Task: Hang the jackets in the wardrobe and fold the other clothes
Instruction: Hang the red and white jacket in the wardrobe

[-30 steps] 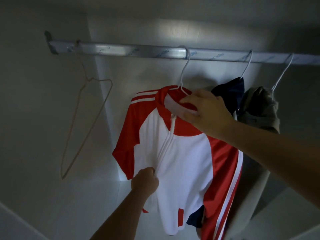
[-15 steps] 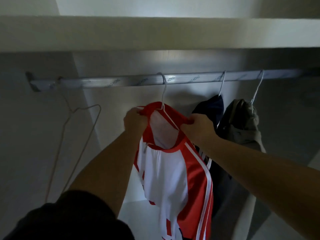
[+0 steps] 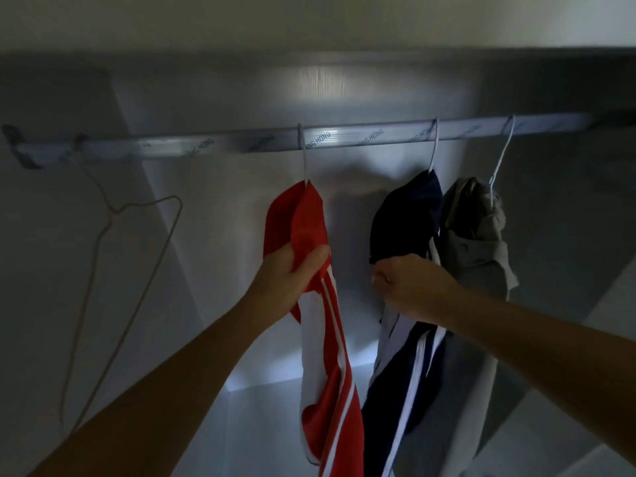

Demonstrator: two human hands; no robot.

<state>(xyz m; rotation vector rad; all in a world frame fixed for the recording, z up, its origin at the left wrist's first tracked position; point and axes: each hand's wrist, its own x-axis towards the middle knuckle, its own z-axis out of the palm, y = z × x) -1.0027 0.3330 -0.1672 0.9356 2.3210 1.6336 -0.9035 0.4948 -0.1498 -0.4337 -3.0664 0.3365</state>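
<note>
A red and white jacket [image 3: 309, 228] hangs edge-on from a white hanger on the silver wardrobe rail [image 3: 344, 139]. My left hand [image 3: 292, 273] grips its red shoulder fabric. To its right hang a navy jacket [image 3: 406, 215] with white stripes and a grey jacket [image 3: 475, 235], each on its own white hanger. My right hand [image 3: 409, 284] is closed against the navy jacket's front edge; whether it pinches the cloth is unclear.
An empty wire hanger [image 3: 120, 270] dangles at the rail's left end near the left wardrobe wall [image 3: 51, 253]. A shelf edge [image 3: 309, 53] runs above the rail. The pale wardrobe floor [image 3: 268, 380] lies below the jackets.
The red jacket has turned edge-on and now sits further from the navy one. My left hand dropped from the collar to the shoulder; my right hand left the red collar for the navy jacket.
</note>
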